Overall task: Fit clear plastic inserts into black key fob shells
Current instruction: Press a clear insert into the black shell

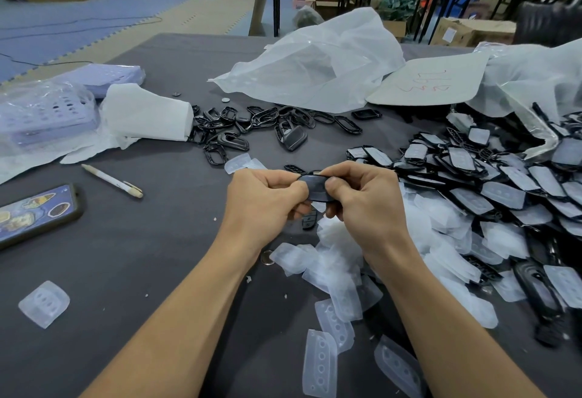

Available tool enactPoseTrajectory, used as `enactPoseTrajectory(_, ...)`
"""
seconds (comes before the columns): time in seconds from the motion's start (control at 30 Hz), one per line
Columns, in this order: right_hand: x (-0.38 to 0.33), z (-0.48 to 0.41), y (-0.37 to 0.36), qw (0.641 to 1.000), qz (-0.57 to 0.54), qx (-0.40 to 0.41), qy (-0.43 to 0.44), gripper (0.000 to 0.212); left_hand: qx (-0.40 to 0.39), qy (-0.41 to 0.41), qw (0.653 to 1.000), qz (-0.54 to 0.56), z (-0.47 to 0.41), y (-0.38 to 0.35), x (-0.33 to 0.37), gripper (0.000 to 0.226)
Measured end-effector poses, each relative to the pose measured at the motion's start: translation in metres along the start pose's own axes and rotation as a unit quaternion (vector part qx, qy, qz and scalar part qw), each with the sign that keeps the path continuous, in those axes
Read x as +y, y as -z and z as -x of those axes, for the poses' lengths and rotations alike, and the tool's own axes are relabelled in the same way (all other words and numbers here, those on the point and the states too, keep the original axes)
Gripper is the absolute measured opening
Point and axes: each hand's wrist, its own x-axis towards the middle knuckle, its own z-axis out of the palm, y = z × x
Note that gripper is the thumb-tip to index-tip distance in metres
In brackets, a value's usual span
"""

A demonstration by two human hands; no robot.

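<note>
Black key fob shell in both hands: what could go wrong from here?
The left hand and right hand cover much of the black key fob shell, so a skewed insert could go unnoticed.
The translucent plastic inserts heaped below overlap; two might be picked up together.
That heap touches the pile of filled black shells, so parts may mix.

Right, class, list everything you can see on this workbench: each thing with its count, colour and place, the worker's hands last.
held shell: one, black, centre, between both hands.
empty shells: many, black, heaped beyond the hands.
fitted shells: many, black with clear inserts, piled right.
loose inserts: many, clear, under and right of the hands.
pen: one, cream, left of hands.
phone: one, patterned back, left edge.
plastic bags: two, whitish, far side.
card: one, pale, red writing, far right.
table: one, dark grey.
left hand: one, pinches held shell.
right hand: one, pinches held shell.
</note>
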Motion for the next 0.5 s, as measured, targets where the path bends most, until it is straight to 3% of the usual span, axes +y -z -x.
enactPoseTrajectory(0.23, -0.003, 0.0028, -0.0008, 0.999, 0.017, -0.015, 0.026, 0.036, 0.05, -0.041, 0.997, -0.04, -0.0027, -0.0003, -0.0037, 0.009)
enactPoseTrajectory(0.5, 0.0026, 0.0042, 0.0004, 0.997, 0.064, -0.003, 0.031, 0.021, 0.047, -0.072, 0.993, -0.081, -0.0029, -0.001, -0.0069, 0.021)
